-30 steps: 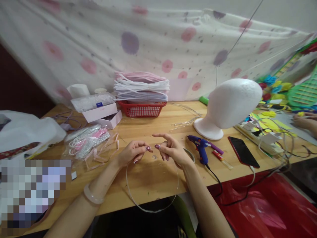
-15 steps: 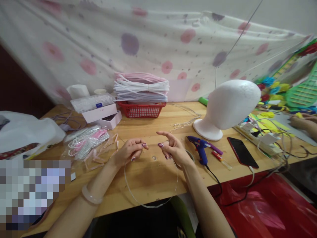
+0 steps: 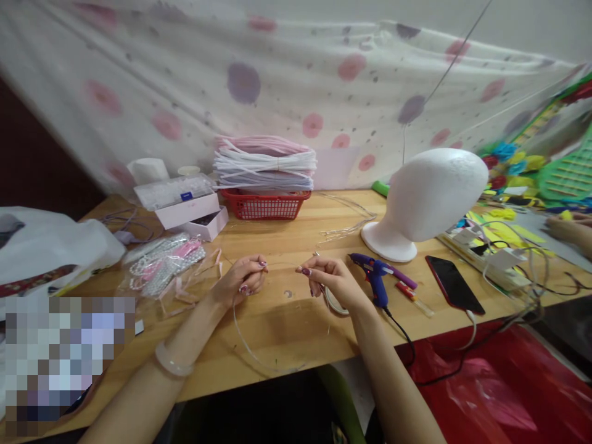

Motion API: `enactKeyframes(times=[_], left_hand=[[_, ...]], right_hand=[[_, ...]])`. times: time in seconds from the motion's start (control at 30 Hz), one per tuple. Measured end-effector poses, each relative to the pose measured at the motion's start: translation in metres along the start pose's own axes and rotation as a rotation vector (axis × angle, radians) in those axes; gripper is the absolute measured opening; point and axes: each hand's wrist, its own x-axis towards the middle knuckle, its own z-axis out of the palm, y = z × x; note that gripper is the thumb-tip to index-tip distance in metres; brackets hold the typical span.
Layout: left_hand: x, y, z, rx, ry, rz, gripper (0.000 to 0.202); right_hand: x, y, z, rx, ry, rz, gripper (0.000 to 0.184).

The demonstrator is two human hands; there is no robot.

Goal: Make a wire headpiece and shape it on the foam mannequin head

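Observation:
A thin whitish wire [image 3: 244,343] hangs in a loose loop between my hands, its lowest part near the table's front edge. My left hand [image 3: 243,279] is closed, thumb and forefinger pinching the wire. Opposite it, my right hand [image 3: 330,279] pinches the wire too, with the fingers bent. A faint stretch of it runs across the gap between the fingertips. Just under my right hand lies a pale round ring [image 3: 340,306], partly hidden by the wrist. Whether the wire's ends meet I cannot tell.
A blue glue gun [image 3: 375,280], a phone [image 3: 454,285] and a white foam head [image 3: 430,197] stand right. Behind are a red basket [image 3: 266,206] with pipe cleaners [image 3: 266,161]. Bagged beads [image 3: 169,265] lie left. Another person's hand [image 3: 571,228] is far right.
My right forefinger was raised and has come down into a pinch with the thumb. My left fingers have closed more. The wire loop has risen slightly.

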Motion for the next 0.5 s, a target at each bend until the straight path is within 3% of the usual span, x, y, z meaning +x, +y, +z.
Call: enactKeyframes(times=[0.1,0.23,0.3,0.37,0.5], left_hand=[[-0.002,0.003,0.000,0.017,-0.042,-0.037,0.015],[-0.006,0.004,0.000,0.088,-0.103,-0.132,0.033],[-0.006,0.003,0.003,0.129,-0.108,-0.158,0.041],[-0.005,0.001,0.005,0.156,-0.073,-0.146,0.042],[-0.001,0.002,0.005,0.164,0.107,-0.035,0.046]], right_hand=[[-0.001,-0.001,-0.002,0.013,-0.024,0.031,0.032],[-0.001,0.000,0.005,0.016,-0.055,0.054,0.059],[0.000,0.002,0.009,0.030,-0.043,0.049,0.059],[-0.001,0.005,0.011,0.042,-0.019,0.047,0.054],[-0.009,0.010,0.004,0.090,0.082,0.072,0.047]])
